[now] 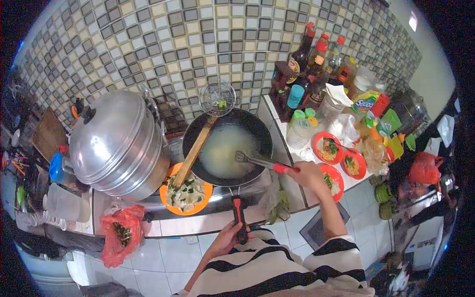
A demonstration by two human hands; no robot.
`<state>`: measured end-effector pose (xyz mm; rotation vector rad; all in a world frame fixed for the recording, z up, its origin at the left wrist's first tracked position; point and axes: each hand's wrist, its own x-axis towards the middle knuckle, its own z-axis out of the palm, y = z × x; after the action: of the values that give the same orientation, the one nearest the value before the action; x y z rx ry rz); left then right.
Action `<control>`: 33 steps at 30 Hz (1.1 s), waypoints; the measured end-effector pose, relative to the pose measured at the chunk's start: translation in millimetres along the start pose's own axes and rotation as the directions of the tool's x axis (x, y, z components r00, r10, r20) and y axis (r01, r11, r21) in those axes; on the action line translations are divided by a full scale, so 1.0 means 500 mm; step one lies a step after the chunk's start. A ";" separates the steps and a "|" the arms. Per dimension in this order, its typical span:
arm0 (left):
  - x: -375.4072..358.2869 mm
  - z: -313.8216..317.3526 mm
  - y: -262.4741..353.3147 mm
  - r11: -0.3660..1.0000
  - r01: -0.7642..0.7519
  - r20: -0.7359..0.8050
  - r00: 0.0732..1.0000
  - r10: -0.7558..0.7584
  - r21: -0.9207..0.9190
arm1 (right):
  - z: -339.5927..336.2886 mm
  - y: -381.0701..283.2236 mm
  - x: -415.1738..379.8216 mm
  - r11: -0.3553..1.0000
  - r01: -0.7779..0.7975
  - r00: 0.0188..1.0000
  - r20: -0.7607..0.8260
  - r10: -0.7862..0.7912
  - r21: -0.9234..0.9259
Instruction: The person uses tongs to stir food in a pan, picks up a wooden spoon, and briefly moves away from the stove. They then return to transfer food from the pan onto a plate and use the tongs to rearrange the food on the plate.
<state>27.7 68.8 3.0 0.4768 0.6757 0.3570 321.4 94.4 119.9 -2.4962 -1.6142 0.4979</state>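
A dark wok (264,143) with cloudy liquid stands on the stove. My left hand (230,239) is closed around its black and red handle (238,210). The red grip of a spatula (257,161) is in my right hand (308,176), with its slotted head at the liquid. Across the wok's left side lies a wire skimmer (216,99), its wooden handle reaching down to an orange plate (187,210) of pale food and greens. Red plates (328,153) with noodles and greens are right of my right hand.
A large metal steamer (116,143) stands left of the wok. Sauce bottles (316,59) and lidded jars (299,131) crowd the right counter by the tiled wall. A red plastic bag (115,247) hangs at the front left edge.
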 end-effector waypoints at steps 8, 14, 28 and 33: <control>0.010 -0.012 -0.004 1.000 0.008 0.043 0.999 -0.008 -0.002 | 0.051 0.033 0.045 0.982 0.181 0.980 0.079 -0.184 0.047; 0.006 -0.010 -0.003 1.000 -0.014 0.056 0.998 0.014 0.008 | 0.066 0.028 0.052 0.963 0.235 0.960 0.126 -0.252 0.135; 0.000 -0.003 -0.004 1.000 -0.014 0.025 1.000 0.013 0.019 | 0.078 0.025 0.060 0.965 0.168 0.963 0.176 -0.204 0.200; 0.006 -0.011 -0.009 1.000 -0.024 0.047 0.999 0.024 0.001 | 0.122 0.004 0.078 0.934 0.204 0.946 0.185 -0.265 0.293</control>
<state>27.1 68.0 -4.5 0.4932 0.6256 0.3667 317.0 124.6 54.1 -2.0752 -1.7560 0.9217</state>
